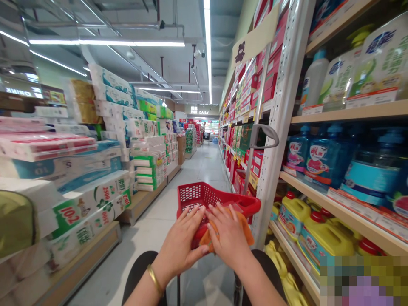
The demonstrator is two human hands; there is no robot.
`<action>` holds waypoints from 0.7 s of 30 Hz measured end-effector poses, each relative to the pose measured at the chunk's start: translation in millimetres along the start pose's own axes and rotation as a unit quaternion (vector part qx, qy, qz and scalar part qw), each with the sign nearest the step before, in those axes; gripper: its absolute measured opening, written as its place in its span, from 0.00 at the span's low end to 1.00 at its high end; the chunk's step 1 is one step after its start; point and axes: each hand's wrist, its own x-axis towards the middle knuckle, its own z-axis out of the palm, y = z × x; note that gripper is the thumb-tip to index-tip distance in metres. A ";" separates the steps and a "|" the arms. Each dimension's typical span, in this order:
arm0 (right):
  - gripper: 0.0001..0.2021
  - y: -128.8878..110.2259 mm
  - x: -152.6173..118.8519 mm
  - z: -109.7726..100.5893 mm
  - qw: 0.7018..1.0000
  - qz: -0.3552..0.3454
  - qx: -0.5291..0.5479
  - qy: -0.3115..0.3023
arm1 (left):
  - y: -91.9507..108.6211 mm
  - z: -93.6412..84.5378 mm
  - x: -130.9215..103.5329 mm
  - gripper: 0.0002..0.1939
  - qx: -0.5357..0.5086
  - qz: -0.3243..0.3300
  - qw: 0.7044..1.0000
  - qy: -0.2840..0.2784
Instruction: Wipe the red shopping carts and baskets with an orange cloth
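Observation:
Just in front of me stands a red shopping cart [204,191] with a perforated plastic basket. My left hand [183,236], with a gold bangle at its wrist, lies over the cart's near edge, fingers stretched forward and thumb out to the right. Beside it, my right hand [228,231] rests with spread fingers on an orange cloth [247,229], which is draped at the near right of the cart. Neither hand is wrapped round anything. The palms are hidden, as is the part of the cart beneath them.
Stacked packs of tissue paper [95,199] line the left. On the right, a shelf [318,117] holds blue pump bottles [328,155] and yellow jugs [325,233]. A metal pole [259,102] with a grey handle rises by the cart. A pale floor aisle [205,159] runs ahead.

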 end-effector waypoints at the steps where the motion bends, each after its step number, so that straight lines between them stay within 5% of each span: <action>1: 0.22 9.8 1.7 -3.2 1.000 0.024 -0.006 0.000 | -0.5 0.0 -0.1 0.48 0.000 0.000 1.000 -0.004; 7: 0.23 60.2 15.4 -19.2 0.980 0.197 -0.038 -0.009 | 2.0 0.4 4.0 0.46 -0.016 0.005 1.000 -0.007; 16: 0.24 -22.4 -3.9 19.3 1.000 -0.017 -0.002 0.023 | 5.8 4.7 8.6 0.45 -0.030 -0.024 0.999 0.007; 18: 0.24 -13.9 -2.2 16.4 1.000 0.007 -0.013 0.025 | 6.0 4.5 8.6 0.45 -0.020 -0.042 0.999 0.004; 21: 0.24 21.2 8.0 1.8 0.990 0.132 -0.037 0.023 | 8.3 3.4 9.7 0.46 -0.002 -0.064 0.998 -0.010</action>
